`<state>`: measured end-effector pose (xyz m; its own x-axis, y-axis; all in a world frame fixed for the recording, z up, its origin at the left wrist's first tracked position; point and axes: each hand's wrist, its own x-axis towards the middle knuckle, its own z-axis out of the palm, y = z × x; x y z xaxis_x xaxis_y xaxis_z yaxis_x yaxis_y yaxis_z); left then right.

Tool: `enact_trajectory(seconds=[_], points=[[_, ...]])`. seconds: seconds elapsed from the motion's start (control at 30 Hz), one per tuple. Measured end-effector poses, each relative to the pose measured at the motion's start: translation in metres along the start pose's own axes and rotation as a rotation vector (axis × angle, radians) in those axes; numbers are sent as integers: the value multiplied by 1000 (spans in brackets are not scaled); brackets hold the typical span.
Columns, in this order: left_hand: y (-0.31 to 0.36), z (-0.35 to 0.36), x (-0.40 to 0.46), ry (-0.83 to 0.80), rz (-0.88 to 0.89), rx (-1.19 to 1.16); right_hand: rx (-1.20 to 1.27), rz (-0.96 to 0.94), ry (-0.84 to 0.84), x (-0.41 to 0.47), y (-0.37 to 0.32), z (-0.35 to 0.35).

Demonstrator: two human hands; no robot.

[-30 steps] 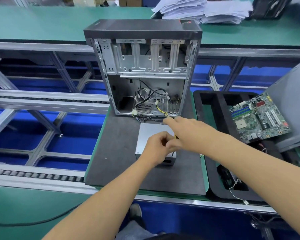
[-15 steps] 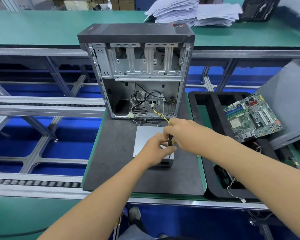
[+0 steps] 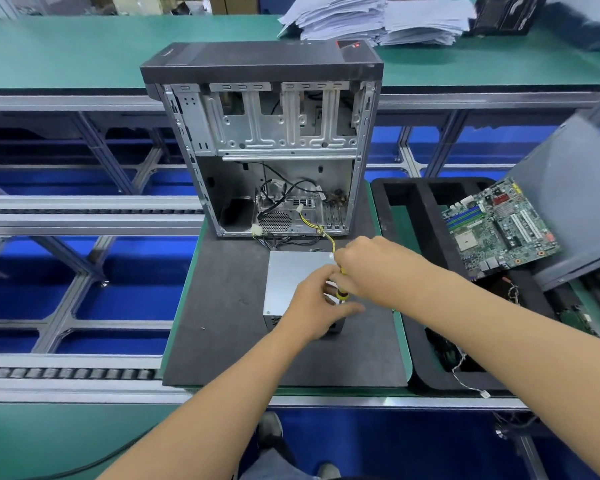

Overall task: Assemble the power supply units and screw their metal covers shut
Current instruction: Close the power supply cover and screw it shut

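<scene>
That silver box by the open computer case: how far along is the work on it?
Done: the silver box looks closed, lying on the dark mat outside the case. In hand: both hands work its yellow-black cable; the right hand and left hand each have a grip on it. Left: the box is not in the case, and the motherboard sits in its tray.

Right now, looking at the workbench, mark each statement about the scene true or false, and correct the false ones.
1. The power supply unit lies on the dark mat in front of the open computer case. True.
2. The motherboard is mounted inside the case. False: it rests to the right, outside the case.
3. Both hands are over the unit: left hand, right hand. True.
4. The paper stacks sit on the mat. False: they are on the far green bench.
</scene>
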<state>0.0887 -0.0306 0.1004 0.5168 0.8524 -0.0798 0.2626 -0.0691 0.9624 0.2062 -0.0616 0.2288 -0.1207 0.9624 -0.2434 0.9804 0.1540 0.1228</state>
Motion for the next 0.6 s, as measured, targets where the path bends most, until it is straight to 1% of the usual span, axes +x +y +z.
enact_trajectory(seconds=[0.03, 0.1, 0.17, 0.23, 0.3, 0.37, 0.43, 0.5, 0.53, 0.6], points=[[0, 2, 0, 35, -14, -17, -41, 31, 1, 1, -2, -1], [-2, 2, 1, 74, -12, -11, 1, 53, -3, 0, -2, -1], [-4, -2, 2, 40, 13, 5, 101, -15, -57, -2, 0, -1], [-3, -5, 1, -15, 23, 15, 64, -82, -81, -2, 1, 0], [-2, -4, 0, -31, 37, 1, -3, -32, -46, 1, 0, 0], [0, 0, -1, 12, 53, -66, -67, 50, -13, 2, -2, -1], [0, 1, 0, 34, 38, -84, -36, 69, -48, 0, -3, 0], [-1, -2, 1, -5, 13, -41, 91, -2, -103, -3, -2, 1], [0, -4, 2, -41, 4, -18, 110, -48, -122, -3, -2, 1], [1, -8, 3, -111, -13, 12, 40, -68, -127, 0, -3, 1]])
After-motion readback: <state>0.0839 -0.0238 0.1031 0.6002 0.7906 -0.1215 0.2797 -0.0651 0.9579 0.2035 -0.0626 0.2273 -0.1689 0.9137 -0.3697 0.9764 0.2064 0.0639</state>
